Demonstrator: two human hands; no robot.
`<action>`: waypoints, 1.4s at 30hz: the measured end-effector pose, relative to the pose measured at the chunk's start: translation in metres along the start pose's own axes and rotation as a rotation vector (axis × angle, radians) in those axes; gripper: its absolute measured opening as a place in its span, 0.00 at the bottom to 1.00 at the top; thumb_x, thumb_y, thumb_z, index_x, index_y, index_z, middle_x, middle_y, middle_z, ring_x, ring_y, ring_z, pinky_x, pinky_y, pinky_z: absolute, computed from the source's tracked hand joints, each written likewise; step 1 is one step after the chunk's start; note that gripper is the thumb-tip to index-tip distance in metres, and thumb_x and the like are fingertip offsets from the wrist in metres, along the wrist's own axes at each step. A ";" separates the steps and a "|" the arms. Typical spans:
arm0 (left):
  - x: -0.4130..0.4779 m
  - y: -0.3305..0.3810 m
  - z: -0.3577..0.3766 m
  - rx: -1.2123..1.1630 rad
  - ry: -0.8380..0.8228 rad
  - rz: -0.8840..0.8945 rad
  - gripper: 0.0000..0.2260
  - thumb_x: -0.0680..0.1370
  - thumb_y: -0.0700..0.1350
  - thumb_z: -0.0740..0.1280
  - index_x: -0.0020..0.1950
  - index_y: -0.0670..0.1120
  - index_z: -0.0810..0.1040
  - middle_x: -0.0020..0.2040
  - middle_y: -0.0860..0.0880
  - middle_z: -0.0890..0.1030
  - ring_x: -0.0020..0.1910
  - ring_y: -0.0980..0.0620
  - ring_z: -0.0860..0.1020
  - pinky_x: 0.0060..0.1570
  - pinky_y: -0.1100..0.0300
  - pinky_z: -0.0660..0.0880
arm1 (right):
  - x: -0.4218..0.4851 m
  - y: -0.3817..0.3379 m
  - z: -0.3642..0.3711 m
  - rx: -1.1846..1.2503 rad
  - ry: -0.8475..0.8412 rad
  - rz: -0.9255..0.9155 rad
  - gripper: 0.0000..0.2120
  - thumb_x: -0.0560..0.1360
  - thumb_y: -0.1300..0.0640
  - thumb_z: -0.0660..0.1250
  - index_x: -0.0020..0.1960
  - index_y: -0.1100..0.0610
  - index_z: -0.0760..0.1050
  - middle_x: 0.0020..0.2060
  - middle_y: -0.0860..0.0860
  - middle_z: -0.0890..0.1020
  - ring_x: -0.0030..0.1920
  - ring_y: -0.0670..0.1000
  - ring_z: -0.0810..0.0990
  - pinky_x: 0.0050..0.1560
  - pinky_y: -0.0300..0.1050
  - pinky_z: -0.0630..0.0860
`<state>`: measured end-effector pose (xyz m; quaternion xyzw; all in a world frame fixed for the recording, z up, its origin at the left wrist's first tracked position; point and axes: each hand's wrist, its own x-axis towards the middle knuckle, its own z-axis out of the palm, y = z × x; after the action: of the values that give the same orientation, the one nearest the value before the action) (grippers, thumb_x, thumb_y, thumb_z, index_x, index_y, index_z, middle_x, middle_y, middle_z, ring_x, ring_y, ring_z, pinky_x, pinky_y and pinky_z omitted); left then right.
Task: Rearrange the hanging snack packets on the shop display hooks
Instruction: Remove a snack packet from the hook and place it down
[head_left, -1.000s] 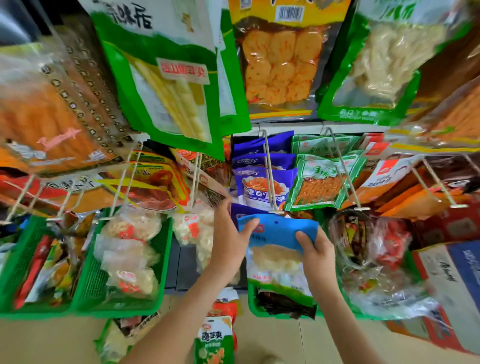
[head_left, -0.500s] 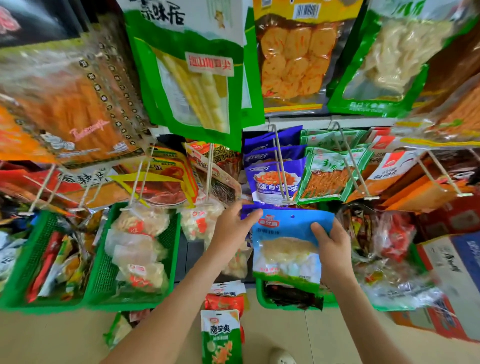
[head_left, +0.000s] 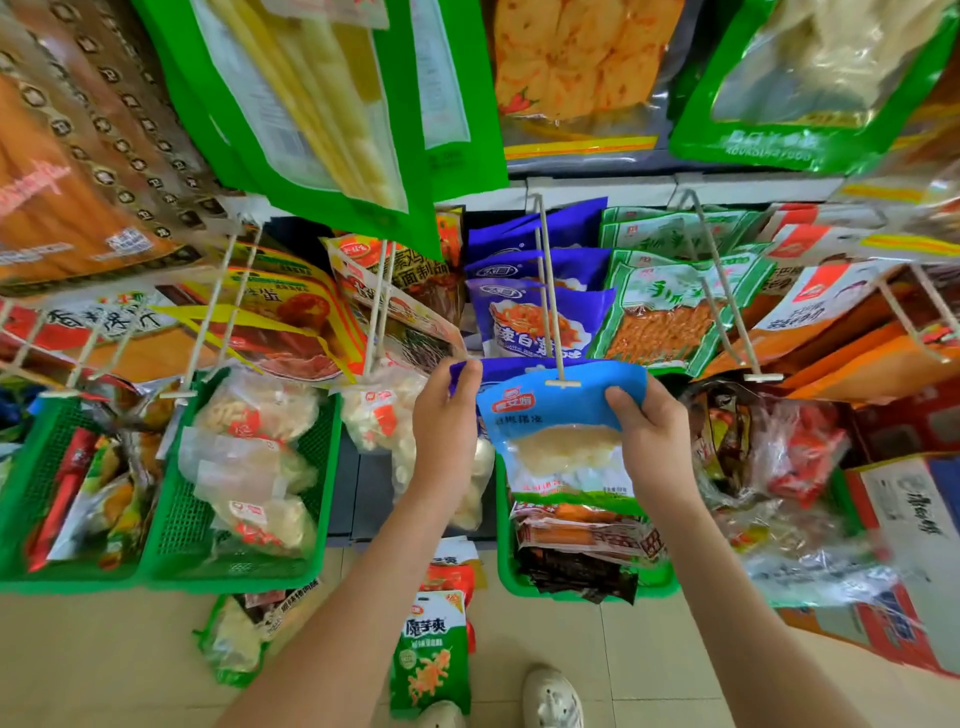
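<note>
A light-blue snack packet (head_left: 558, 415) with pale contents is held up at the tip of a cream display hook (head_left: 550, 312). My right hand (head_left: 652, 441) grips its right edge. My left hand (head_left: 447, 421) pinches the top corner of a purple packet (head_left: 511, 365) just behind the blue one. Further purple packets (head_left: 530, 317) hang along the same hook, with green packets (head_left: 670, 317) on the hook to the right. The blue packet's hang hole is hidden.
Large green and orange bags (head_left: 332, 114) hang overhead. Green baskets (head_left: 234, 566) of wrapped snacks sit at lower left, another green basket (head_left: 582, 590) under the blue packet. A green packet (head_left: 431, 654) and my shoe (head_left: 550, 699) are on the tiled floor. Cardboard boxes (head_left: 904, 525) stand right.
Both hands lifted the blue packet up to the hook's tip. My left hand shifted from the blue packet's edge to the purple packet behind. The camera moved closer.
</note>
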<state>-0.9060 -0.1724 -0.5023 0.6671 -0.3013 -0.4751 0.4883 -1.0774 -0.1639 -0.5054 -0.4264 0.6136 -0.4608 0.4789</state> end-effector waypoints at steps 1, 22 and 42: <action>0.002 -0.002 0.001 0.006 0.007 0.010 0.06 0.79 0.48 0.63 0.44 0.49 0.76 0.43 0.47 0.82 0.40 0.50 0.81 0.35 0.58 0.74 | 0.002 0.001 0.000 -0.004 -0.002 0.004 0.12 0.79 0.62 0.58 0.48 0.49 0.76 0.42 0.49 0.80 0.42 0.49 0.77 0.45 0.46 0.71; 0.004 -0.002 0.021 0.217 0.022 0.133 0.07 0.79 0.49 0.62 0.42 0.50 0.75 0.37 0.50 0.80 0.37 0.53 0.80 0.31 0.59 0.73 | 0.015 0.013 -0.013 -0.087 0.084 0.010 0.12 0.79 0.63 0.59 0.47 0.49 0.76 0.40 0.46 0.80 0.40 0.43 0.77 0.42 0.37 0.72; -0.027 -0.006 0.011 0.839 -0.191 0.551 0.15 0.71 0.36 0.70 0.58 0.40 0.75 0.54 0.40 0.76 0.55 0.40 0.75 0.54 0.47 0.73 | -0.014 0.011 -0.032 -0.359 0.027 0.207 0.11 0.80 0.63 0.57 0.57 0.61 0.75 0.40 0.56 0.76 0.41 0.54 0.72 0.41 0.50 0.70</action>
<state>-0.9262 -0.1508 -0.4997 0.6552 -0.6741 -0.2258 0.2556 -1.1070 -0.1431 -0.5094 -0.4334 0.7328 -0.2979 0.4318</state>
